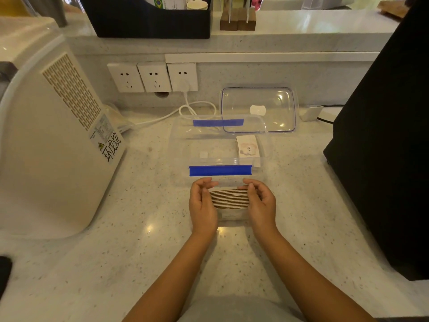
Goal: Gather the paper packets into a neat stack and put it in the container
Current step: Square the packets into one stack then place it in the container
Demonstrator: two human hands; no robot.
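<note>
Brown paper packets [229, 199] sit pressed into a stack between my left hand [202, 205] and right hand [261, 204], both curled closed on its ends, just above the pale speckled surface [116, 252]. I think the stack nearly touches the clear container [183, 145], open just beyond, its lid [258, 109] farther right.

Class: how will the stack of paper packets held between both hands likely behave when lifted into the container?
The stack of paper packets shows many separate thin edges, so it will probably fan or slip apart unless squeezed. It looks light. Held by the left hand and right hand at both ends, its middle may sag.
</note>
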